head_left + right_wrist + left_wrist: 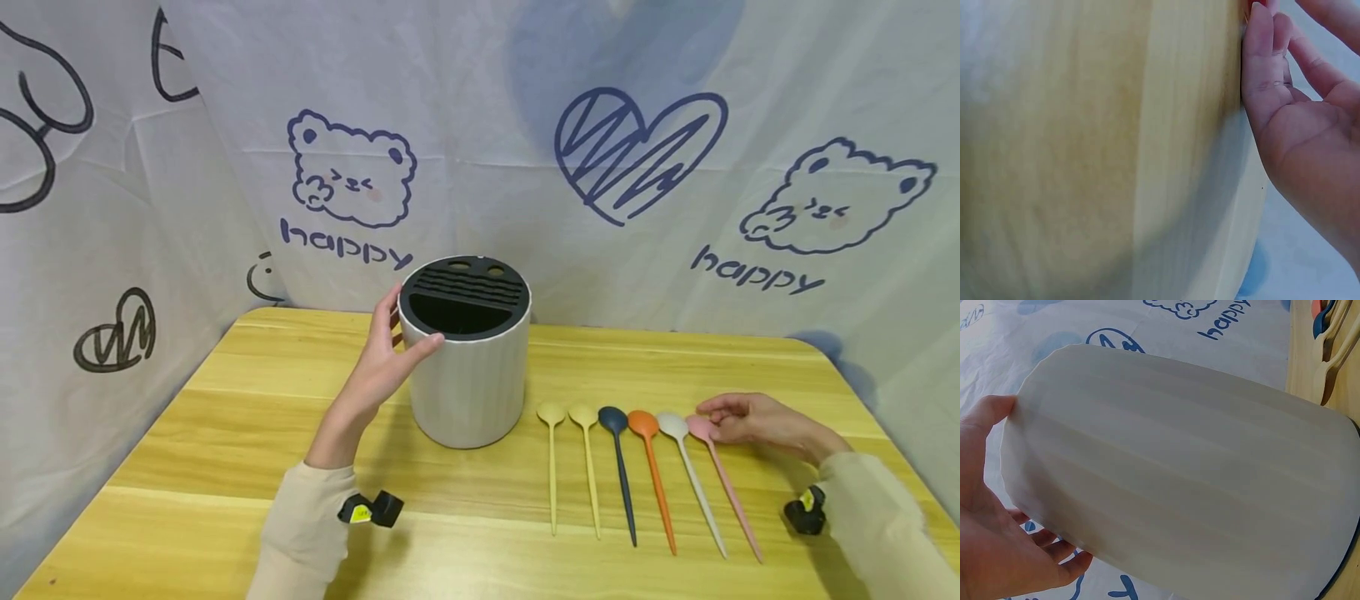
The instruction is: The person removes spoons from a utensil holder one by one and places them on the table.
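Note:
A white ribbed utensil holder stands upright on the table, its black lid showing a half-moon opening, slots and round holes. My left hand holds its upper left side, thumb at the front and fingers around the back; the left wrist view has the same left hand against the white wall. To the right, several long-handled spoons lie in a row. My right hand pinches the bowl of the pink spoon, the rightmost one. In the right wrist view, fingers partly hide a pinkish-red bit of it.
Left of the pink spoon lie a white spoon, an orange spoon, a dark blue spoon and two pale yellow spoons. A white printed cloth hangs behind the wooden table.

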`<state>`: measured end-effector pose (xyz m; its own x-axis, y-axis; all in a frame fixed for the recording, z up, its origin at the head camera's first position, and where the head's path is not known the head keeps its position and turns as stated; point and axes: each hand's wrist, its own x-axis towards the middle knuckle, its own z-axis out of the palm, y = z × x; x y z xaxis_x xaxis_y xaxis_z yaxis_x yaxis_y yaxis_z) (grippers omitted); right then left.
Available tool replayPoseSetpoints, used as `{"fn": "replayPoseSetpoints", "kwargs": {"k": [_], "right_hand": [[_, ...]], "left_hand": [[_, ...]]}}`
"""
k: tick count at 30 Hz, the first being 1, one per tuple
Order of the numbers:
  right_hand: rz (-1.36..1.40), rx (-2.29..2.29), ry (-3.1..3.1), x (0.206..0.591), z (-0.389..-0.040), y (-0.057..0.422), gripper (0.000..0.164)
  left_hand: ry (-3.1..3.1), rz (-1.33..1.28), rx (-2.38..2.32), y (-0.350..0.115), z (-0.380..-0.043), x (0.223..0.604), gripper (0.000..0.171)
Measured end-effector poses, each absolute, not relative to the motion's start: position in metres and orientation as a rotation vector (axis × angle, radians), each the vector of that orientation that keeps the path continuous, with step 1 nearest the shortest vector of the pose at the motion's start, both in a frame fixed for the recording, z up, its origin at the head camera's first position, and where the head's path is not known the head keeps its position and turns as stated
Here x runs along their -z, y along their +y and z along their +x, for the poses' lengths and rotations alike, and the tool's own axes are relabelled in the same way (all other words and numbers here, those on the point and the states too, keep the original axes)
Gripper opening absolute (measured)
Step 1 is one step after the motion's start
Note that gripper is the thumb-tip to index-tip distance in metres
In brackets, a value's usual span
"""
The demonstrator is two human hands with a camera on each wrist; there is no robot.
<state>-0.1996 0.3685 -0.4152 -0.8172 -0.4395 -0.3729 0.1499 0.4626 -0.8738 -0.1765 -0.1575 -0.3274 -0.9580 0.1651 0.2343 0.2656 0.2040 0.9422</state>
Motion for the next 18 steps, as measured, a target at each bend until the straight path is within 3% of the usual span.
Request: {"fn": "replayPoseSetpoints", "kwargs": {"k": [18], "right_hand": [[-0.026,1.36,2.288,0.4,-0.174,0.344,0.06]], "left_hand": [[-2.438,-0.389,1.849,-0.168,-0.175,0.331,0.095]]}}
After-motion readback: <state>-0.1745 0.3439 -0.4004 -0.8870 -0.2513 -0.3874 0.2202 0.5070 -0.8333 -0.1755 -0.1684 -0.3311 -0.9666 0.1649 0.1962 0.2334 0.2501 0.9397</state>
